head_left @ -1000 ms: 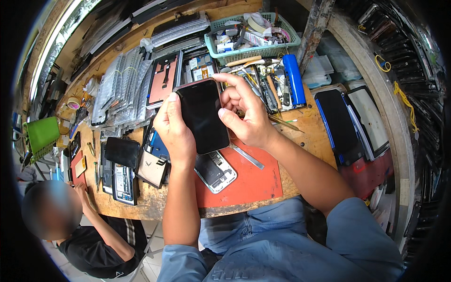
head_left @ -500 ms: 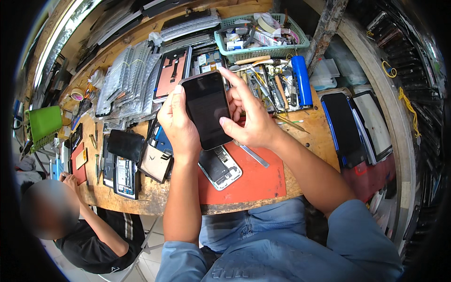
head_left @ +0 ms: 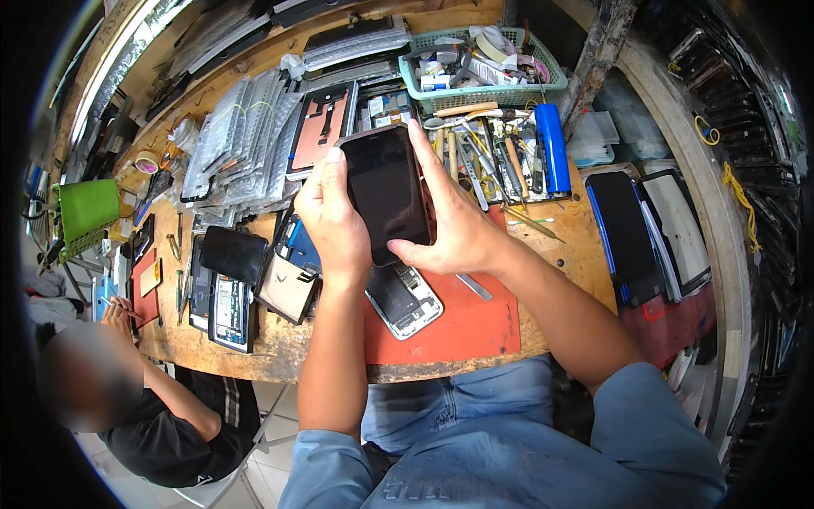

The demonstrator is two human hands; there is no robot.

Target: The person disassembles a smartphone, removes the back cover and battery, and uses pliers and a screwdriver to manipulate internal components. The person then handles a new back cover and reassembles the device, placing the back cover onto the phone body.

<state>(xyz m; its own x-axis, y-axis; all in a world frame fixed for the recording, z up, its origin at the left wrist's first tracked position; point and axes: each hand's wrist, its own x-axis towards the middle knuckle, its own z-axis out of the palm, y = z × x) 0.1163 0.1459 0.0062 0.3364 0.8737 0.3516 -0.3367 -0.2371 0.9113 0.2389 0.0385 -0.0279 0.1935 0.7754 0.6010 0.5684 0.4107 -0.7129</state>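
A dark-screened smartphone (head_left: 386,191) is held up over the bench between both my hands. My left hand (head_left: 337,222) grips its left edge, with the thumb lying along the upper side. My right hand (head_left: 458,216) closes on the right edge; its thumb presses near the bottom of the screen and the index finger reaches toward the top corner. Below the phone, an opened white phone body (head_left: 403,307) with its inner parts exposed lies on a red mat (head_left: 479,327). A flat metal tool (head_left: 475,288) rests on that mat, partly hidden by my right hand.
Hand tools and a blue cylinder (head_left: 552,150) lie behind my right hand, below a green basket (head_left: 415,95) of supplies. Bubble-wrapped stacks (head_left: 242,144) and opened phones (head_left: 229,310) fill the left. Another person's hand (head_left: 117,316) is at the bench's left end.
My right thumb has slid down to the screen's bottom edge, and the right fingers have straightened along the phone's side. The view has shifted slightly.
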